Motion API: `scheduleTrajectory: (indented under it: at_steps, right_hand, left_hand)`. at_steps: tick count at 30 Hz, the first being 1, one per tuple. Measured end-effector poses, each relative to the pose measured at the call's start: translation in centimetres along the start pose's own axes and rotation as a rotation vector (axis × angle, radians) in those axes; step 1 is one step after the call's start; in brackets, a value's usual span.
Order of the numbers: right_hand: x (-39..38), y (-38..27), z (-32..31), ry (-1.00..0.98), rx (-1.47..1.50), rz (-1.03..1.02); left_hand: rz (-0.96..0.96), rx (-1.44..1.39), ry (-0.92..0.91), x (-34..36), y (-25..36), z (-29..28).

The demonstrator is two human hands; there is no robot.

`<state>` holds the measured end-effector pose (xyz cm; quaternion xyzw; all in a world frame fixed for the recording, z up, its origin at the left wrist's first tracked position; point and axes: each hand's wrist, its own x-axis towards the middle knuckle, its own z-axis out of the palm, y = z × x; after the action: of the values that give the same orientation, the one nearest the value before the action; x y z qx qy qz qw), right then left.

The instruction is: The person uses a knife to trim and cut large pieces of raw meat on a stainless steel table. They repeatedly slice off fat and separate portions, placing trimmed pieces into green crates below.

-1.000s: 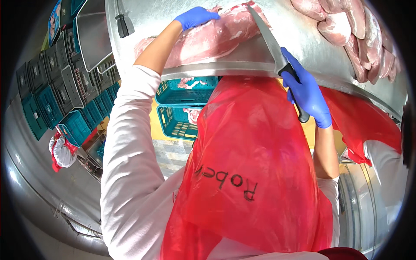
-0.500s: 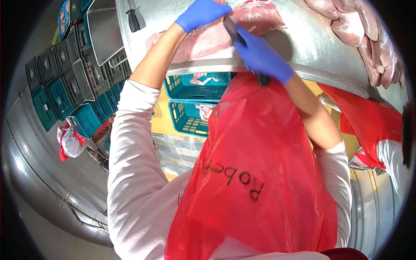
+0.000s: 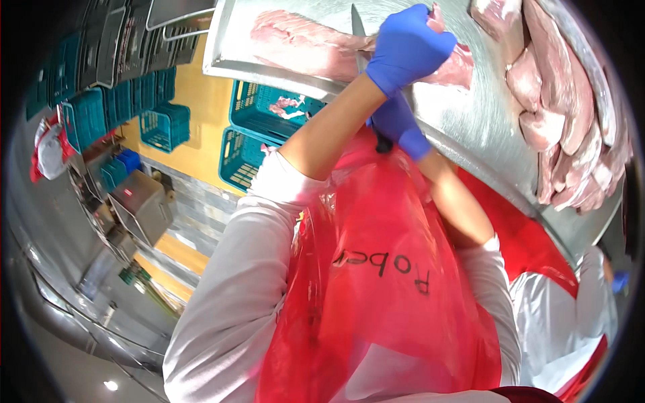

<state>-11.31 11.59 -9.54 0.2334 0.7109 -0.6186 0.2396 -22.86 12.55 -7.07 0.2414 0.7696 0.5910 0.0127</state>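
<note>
My left hand (image 3: pixel 410 50), in a blue glove, is closed on the meat at the top middle, a small pink bit poking up past its fingers. My right hand (image 3: pixel 396 124), also gloved, is lower and partly hidden behind the left wrist, closed on a black knife handle (image 3: pixel 383 144). The blade (image 3: pixel 357 20) points up across a long pale pink piece of meat (image 3: pixel 302 43), which lies on the steel table (image 3: pixel 235 57) along its front edge; its right end (image 3: pixel 453 67) shows right of my left hand.
Many meat pieces (image 3: pixel 557 101) lie at the table's right. Teal crates (image 3: pixel 235 161) with scraps sit below the table edge. Stacked crates (image 3: pixel 101 47) and a steel cart (image 3: pixel 141 201) are left. Co-workers in red aprons appear far left (image 3: pixel 50 151) and right (image 3: pixel 557 302).
My left hand has moved right along the meat. The knife, earlier higher and farther right in my right hand, now crosses the meat beneath my left wrist. The view has also turned.
</note>
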Motion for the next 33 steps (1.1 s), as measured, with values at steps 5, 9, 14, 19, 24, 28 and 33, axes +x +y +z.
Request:
scheduleTrajectory:
  at_steps: [5,9,14,19,24,28,33]
  right_hand:
    - [-0.2,5.0,4.2,0.233,-0.246,-0.554]
    - [8.2,1.3,7.1,0.417,-0.42,-0.452]
    - [4.6,3.4,10.5,0.44,-0.485,-0.593]
    - [14.2,-2.8,9.7,0.255,-0.113,-0.161]
    - [6.2,1.3,13.9,0.34,-0.294,-0.445]
    - [13.2,-4.1,13.6,0.197,-0.14,-0.244]
    - [9.8,-1.3,16.2,0.169,-0.095,-0.444]
  left_hand:
    - [0.475,0.359,0.044,-0.3,0.7,-1.6]
    - [0.311,0.152,0.077,0.7,2.7,-1.6]
    - [0.332,0.063,0.244,1.7,4.3,-3.1]
    - [0.231,-0.123,0.053,0.7,7.8,-6.0]
    - [0.109,-0.328,0.212,2.2,9.9,-8.0]
    - [0.026,-0.371,0.049,1.6,11.5,-10.0]
    - [-0.136,-0.57,0.118,2.5,13.3,-13.0]
